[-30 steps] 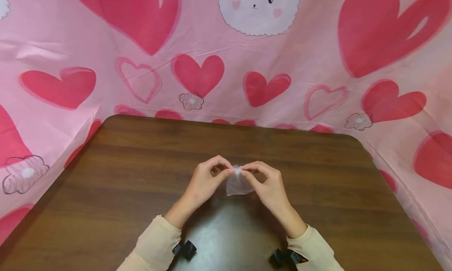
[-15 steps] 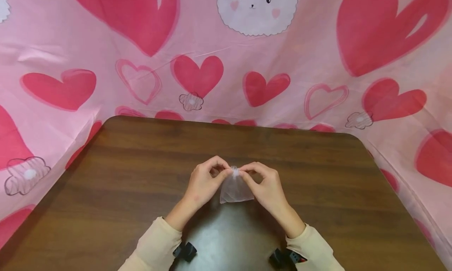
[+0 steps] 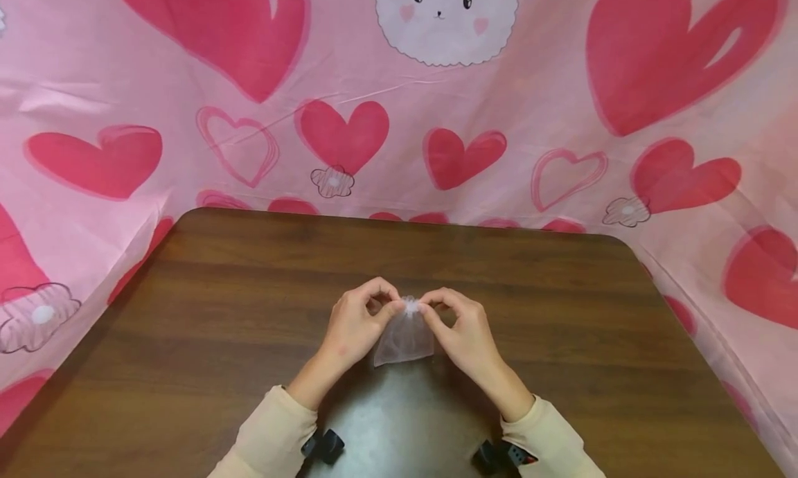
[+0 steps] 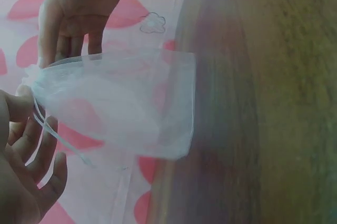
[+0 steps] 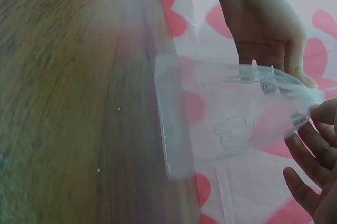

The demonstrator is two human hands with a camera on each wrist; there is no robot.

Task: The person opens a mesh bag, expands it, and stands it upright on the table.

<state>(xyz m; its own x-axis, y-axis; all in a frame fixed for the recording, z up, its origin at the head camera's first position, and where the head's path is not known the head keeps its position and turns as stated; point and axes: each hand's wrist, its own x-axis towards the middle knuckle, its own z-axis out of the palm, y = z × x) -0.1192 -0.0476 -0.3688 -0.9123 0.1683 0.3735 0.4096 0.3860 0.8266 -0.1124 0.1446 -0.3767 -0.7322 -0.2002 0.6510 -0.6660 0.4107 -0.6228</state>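
Between both hands hangs a small sheer white drawstring pouch (image 3: 404,343), its gathered neck at the top and its body spread below. My left hand (image 3: 357,322) pinches one side of the neck between thumb and forefinger; my right hand (image 3: 464,329) pinches the other side the same way. In the left wrist view the pouch (image 4: 121,103) shows see-through mesh, and a thin white cord (image 4: 66,142) trails from the neck by the left fingers. The right wrist view shows the pouch (image 5: 231,116) with backdrop colours visible through it.
A dark brown wooden table (image 3: 249,277) lies under the hands. Behind it and at both sides hangs a pink cloth (image 3: 361,62) with hearts. Small black devices sit at the left wrist (image 3: 324,447) and right wrist (image 3: 499,456).
The pouch's body has swung left and now hangs fuller and more spread beneath the neck. Both hands have shifted slightly left in view, still pinching the neck.
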